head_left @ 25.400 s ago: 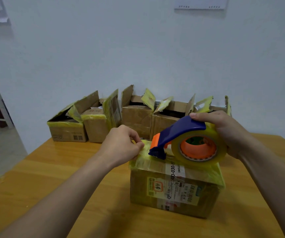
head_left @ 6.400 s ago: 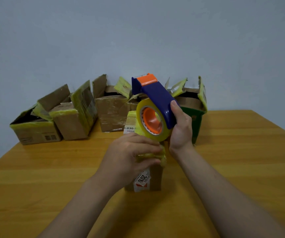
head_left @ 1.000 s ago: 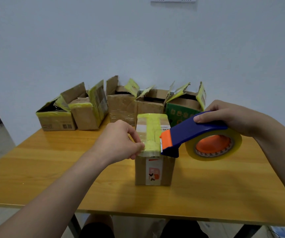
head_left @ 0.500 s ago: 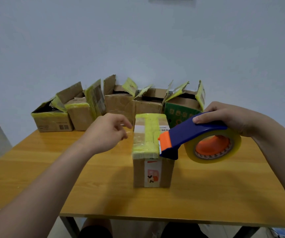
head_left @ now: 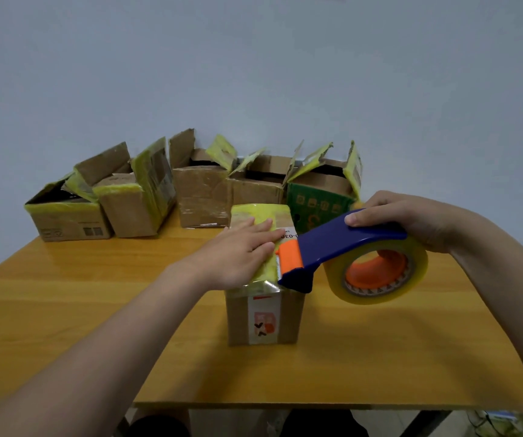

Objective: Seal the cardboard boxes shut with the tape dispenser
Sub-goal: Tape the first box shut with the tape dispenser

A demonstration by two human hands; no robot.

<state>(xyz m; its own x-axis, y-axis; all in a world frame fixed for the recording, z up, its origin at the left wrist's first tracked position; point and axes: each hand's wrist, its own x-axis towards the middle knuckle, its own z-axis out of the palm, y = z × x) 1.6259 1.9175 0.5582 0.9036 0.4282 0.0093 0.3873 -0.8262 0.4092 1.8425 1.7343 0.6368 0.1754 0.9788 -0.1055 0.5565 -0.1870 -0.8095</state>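
Your left hand (head_left: 241,247) flat on the taped box (head_left: 263,320), right hand (head_left: 411,219) gripping the tape dispenser (head_left: 342,247)
The taped box stands mid-bench (head_left: 96,294) on glossy orange-brown wood, with yellow tape over its top and a label on the near face. Your left fingers lie straight, pressing the tape. The tape dispenser's orange nose touches the box's right top edge; your right fingers curl over the blue handle, and the roll hangs to the right above the bench. A row of open boxes (head_left: 200,197), flaps up with torn yellow tape, sits at the far edge against a plain pale wall (head_left: 254,74), with a green box (head_left: 317,206) at its right end
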